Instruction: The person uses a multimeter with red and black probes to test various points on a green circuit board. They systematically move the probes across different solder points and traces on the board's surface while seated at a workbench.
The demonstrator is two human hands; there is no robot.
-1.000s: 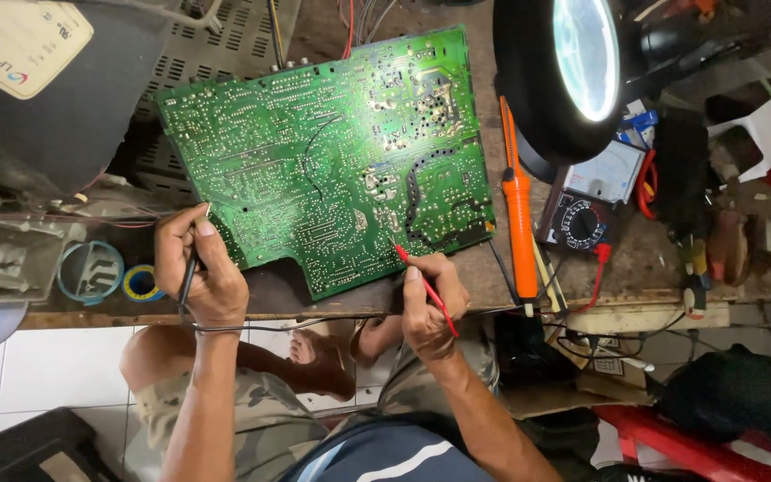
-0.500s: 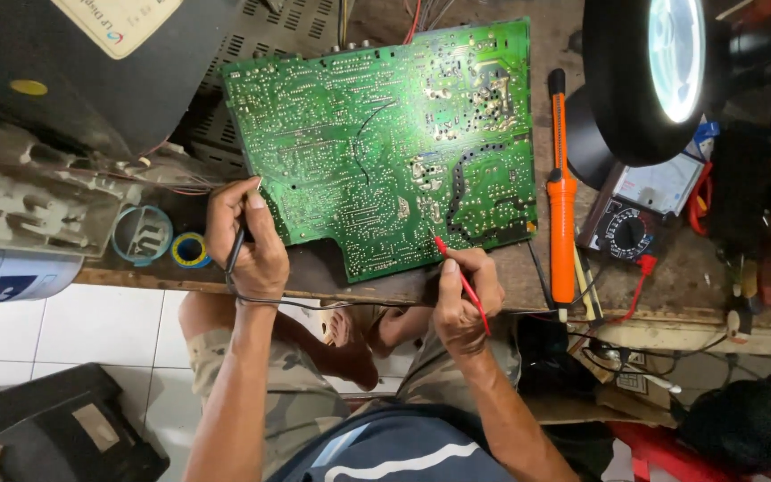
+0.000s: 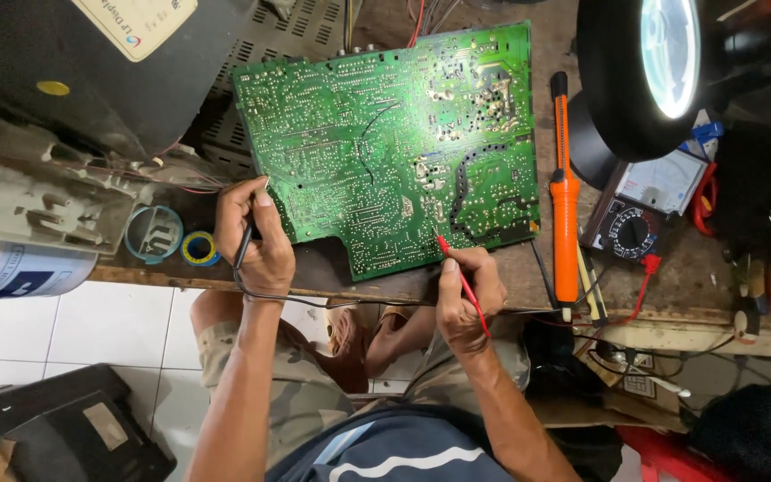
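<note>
A large green circuit board (image 3: 385,143) lies solder side up on a wooden workbench (image 3: 689,259). My left hand (image 3: 256,236) grips a black test probe (image 3: 243,245) at the board's lower left edge, its black lead trailing below the hand. My right hand (image 3: 468,295) pinches a red test probe (image 3: 457,272) like a pen, the tip touching the board's lower edge near a curved dark trace.
An orange-handled tool (image 3: 564,205) lies right of the board. An analog multimeter (image 3: 640,201) sits beyond it under a round magnifier lamp (image 3: 649,67). Tape rolls (image 3: 198,248) and a dark appliance casing (image 3: 64,98) are at left. A white can (image 3: 11,268) stands at the bench edge.
The view has shifted, so the board and bench sit further right in frame. Both hands stay on their probes at the board's lower edge, with the red tip still on the board.
</note>
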